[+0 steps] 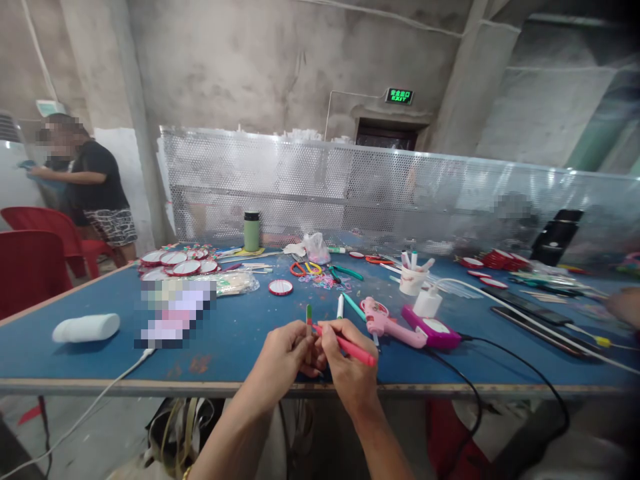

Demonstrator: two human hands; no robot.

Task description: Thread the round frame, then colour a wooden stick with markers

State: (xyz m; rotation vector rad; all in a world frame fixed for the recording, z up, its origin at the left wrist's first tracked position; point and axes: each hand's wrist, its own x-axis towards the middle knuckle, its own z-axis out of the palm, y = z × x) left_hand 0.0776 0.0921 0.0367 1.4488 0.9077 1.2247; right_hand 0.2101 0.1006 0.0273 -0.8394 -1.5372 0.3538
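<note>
My left hand [285, 353] pinches a thin flat stick [309, 317] upright, its top painted green and red. My right hand [347, 363] grips a red marker pen [350, 347] whose tip meets the stick near my left fingers. Both hands hover over the near edge of the blue table [225, 333]. Just beyond them lie a white pen [340, 307], a teal pen [354, 306] and a pink glue gun [387, 322].
A pink power strip [433, 330] with a white plug and black cable lies right of the glue gun. A cup of pens [413, 279], scissors [306, 268], a green bottle [251, 231], several round red-rimmed mirrors [180, 261], a white tube [86, 327]. A person stands far left by red chairs [30, 263].
</note>
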